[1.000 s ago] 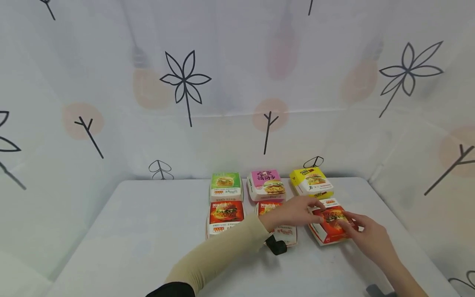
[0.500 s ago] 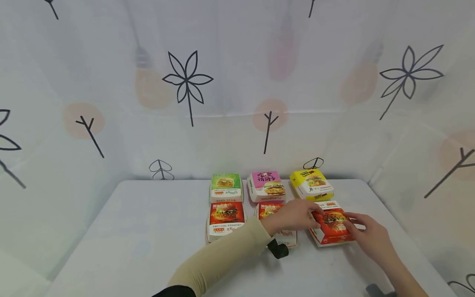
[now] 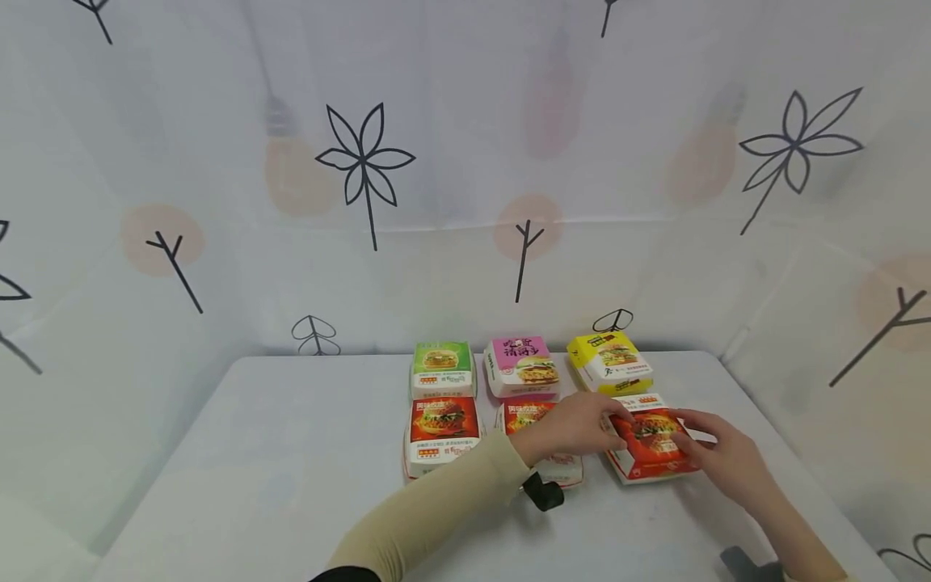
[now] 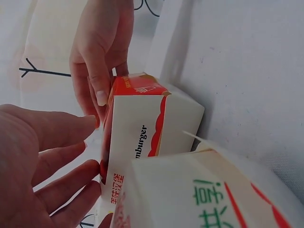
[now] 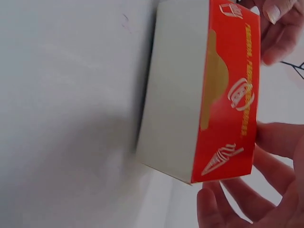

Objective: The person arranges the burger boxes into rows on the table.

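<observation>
A red and white burger box (image 3: 655, 436) sits on the table at the right end of the front row, between my two hands. My left hand (image 3: 570, 424) reaches across from the left, its fingertips at the box's left upper edge. In the left wrist view those fingers are loosely spread and fairly straight beside the box's top. From the right, my right hand (image 3: 730, 457) has its thumb and extended fingers against the box's right side. The right wrist view shows the red flap side (image 5: 230, 95) with fingertips at its edge and corner.
Left of this box stand another red box (image 3: 520, 416), partly hidden by my left arm, and a third red box (image 3: 444, 424). Behind them, a green box (image 3: 442, 364), a pink box (image 3: 521, 364) and a yellow box (image 3: 611, 360) form the back row. A patterned cloth wall (image 3: 436, 267) rises behind.
Over the last second the right red box has turned slightly and straightened toward its row, with both hands staying at its sides. The other boxes have not moved.
</observation>
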Available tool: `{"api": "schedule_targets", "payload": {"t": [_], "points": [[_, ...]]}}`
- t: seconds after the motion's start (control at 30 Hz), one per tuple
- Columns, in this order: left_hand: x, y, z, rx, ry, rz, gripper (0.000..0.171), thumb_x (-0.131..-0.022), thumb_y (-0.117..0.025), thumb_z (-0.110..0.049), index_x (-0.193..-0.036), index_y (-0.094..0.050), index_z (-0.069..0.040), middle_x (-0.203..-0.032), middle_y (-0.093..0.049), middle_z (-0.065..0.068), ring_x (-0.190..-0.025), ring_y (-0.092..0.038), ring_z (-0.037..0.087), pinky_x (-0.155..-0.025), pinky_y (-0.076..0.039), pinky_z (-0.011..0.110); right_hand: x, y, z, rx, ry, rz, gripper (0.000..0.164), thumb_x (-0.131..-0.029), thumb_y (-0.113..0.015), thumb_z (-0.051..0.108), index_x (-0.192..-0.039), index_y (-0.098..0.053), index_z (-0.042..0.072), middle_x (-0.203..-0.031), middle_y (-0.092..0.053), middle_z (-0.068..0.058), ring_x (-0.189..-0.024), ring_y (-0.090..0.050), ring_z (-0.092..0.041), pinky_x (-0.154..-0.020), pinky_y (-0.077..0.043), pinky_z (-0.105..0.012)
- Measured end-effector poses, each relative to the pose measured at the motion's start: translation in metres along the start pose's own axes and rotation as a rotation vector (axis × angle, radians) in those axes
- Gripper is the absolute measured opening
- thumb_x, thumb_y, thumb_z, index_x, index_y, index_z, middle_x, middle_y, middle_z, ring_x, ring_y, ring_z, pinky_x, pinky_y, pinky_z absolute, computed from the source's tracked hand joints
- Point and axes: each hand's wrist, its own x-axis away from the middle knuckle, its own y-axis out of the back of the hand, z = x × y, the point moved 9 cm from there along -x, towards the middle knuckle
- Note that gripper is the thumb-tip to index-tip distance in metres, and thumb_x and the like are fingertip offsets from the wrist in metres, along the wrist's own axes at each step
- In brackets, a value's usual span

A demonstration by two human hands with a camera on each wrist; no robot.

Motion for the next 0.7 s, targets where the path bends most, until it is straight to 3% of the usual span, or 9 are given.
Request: {"api": "schedule_targets", "payload": {"t": [0.2,0.37,0.7], "points": [[0.0,0.0,0.0,0.004,0.005,-0.001,0.033,-0.09,-0.074,-0.034,-0.123,-0.068,-0.033,-0.111,-0.06,-0.02,-0.09,-0.049,0.0,-0.071,-0.043,0.015,-0.01,0.003,0.005,-0.024,0.052,0.061,0.067,-0.094,-0.068,0.034,-0.144,-0.044,-0.004,-0.141,-0.041,-0.037,-0.123,-0.043,-0.055,-0.086,-0.055,-0.055],[-0.001,0.001,-0.001,-0.002,0.01,0.001,0.033,-0.09,-0.075,-0.032,-0.122,-0.068,-0.033,-0.107,-0.06,-0.021,-0.087,-0.05,0.0,-0.069,-0.043,0.015,-0.018,0.003,0.007,-0.047,0.06,0.089,0.071,-0.094,-0.068,0.039,-0.144,-0.044,-0.004,-0.142,-0.041,-0.036,-0.122,-0.045,-0.055,-0.083,-0.056,-0.054],[-0.003,0.0,-0.001,-0.025,0.011,-0.006,0.034,-0.089,-0.076,-0.032,-0.122,-0.068,-0.033,-0.109,-0.06,-0.022,-0.088,-0.05,-0.001,-0.069,-0.043,0.013,-0.027,0.001,0.011,-0.046,0.117,0.136,0.066,-0.095,-0.068,0.033,-0.145,-0.045,-0.002,-0.143,-0.04,-0.036,-0.124,-0.042,-0.055,-0.08,-0.058,-0.049]]}}
